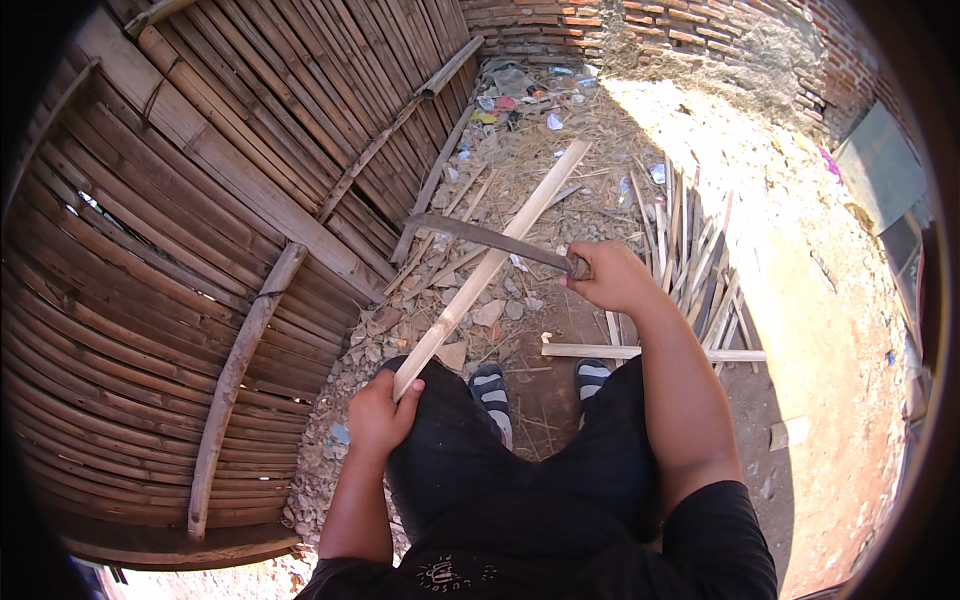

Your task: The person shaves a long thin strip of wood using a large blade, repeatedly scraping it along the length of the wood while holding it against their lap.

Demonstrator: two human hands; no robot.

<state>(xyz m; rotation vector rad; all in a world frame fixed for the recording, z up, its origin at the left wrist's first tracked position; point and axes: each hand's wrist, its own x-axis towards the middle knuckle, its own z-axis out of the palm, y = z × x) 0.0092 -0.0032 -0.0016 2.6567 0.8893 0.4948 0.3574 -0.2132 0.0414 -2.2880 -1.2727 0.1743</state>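
Note:
My left hand (385, 410) is closed round the lower end of a long, pale bamboo or wood strip (470, 287), which slants up and away to the upper right. My right hand (605, 278) grips the handle of a machete (480, 233) with a long, dark blade curved at its tip. The blade lies crosswise over the upper half of the strip; I cannot tell whether the two touch. Another pale strip (655, 353) lies across the ground beyond my feet.
A slatted bamboo wall (150, 330) leans along the left. A brick wall (560, 30) stands at the back. Cut strips (690, 270) are piled at right, beside rubble (487, 312) and scattered litter (505, 104). A sheet panel (875, 170) stands at far right.

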